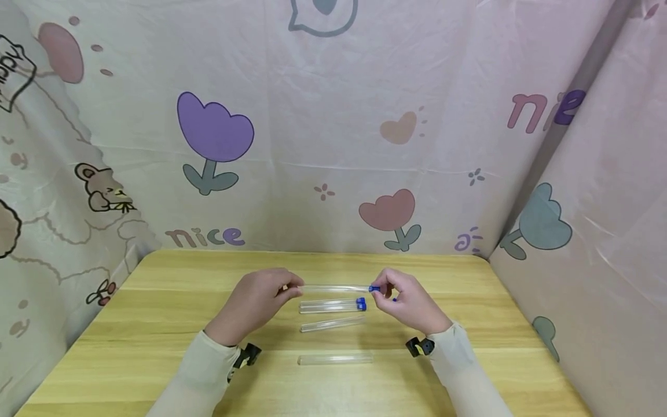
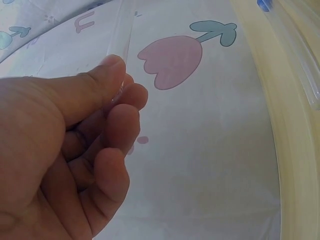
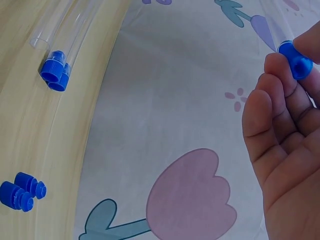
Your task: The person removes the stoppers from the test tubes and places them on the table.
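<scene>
Pressing the cap (image 3: 295, 60) straight along the tube (image 1: 336, 288) — lower middle of the head view — should seat it best, left hand (image 1: 260, 301) pinching the tube's left end, right hand (image 1: 410, 301) the cap, though how deep it sits is unclear.

A curtained booth, with printed cloth (image 1: 312, 127) walling a wooden table (image 1: 333, 388).

At twelve o'clock we see a hanging, pale flower-printed cloth (image 1: 312, 116), at six a flat yellow wood-grained table (image 1: 333, 391).
</scene>
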`<state>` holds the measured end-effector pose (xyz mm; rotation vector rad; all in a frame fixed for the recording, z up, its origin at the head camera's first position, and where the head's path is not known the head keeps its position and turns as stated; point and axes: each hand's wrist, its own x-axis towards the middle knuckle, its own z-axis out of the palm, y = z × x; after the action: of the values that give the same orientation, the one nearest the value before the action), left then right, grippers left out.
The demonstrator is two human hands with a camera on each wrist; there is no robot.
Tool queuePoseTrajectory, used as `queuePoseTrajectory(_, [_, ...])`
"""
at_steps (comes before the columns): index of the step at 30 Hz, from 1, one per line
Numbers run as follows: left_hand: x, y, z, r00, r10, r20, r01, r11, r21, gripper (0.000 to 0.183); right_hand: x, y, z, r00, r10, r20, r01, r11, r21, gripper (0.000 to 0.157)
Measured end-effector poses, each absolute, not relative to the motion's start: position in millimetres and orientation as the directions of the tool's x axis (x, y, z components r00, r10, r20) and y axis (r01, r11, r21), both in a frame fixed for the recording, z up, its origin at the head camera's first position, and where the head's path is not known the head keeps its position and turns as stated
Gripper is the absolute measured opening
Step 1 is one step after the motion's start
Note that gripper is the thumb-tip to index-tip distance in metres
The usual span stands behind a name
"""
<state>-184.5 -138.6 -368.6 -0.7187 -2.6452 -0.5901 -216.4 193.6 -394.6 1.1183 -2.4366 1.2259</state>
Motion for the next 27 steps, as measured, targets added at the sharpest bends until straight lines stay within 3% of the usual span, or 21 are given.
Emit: queuePoseTrajectory(27, [-184.1, -140.0, -367.4, -0.794, 0.426, 0.434, 0.567, 0.775, 0.278, 0.012, -213.4, 192.3, -393.5, -0.727, -0.543, 0.420, -0.659, 0.381, -0.648, 0.027])
